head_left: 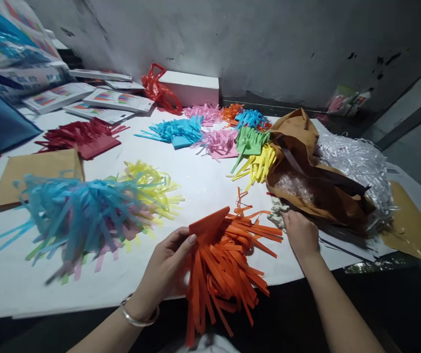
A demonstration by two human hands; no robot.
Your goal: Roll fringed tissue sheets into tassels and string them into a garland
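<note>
In my left hand (171,262), closed with the thumb on top, is an orange fringed paper bundle (225,255). Its uncut flat end points up, and long cut strips hang past the table's front edge. My right hand (300,233) is closed at a crumpled whitish lump (278,213) beside the brown cloth bag (306,171); what the lump is made of I cannot make out. Left of the orange bundle lies a pile of light blue fringed paper (88,206) with pink, green and grey strips under it. Yellow fringed paper (151,189) lies against that pile.
Blue, pink, green and yellow fringed bundles (252,142) lie at mid table. Dark red fringed paper (92,139) and a tan envelope (37,171) are at left. White boxes (118,100) and a red plastic bag (157,90) stand behind. Clear shredded filler (355,169) is at right.
</note>
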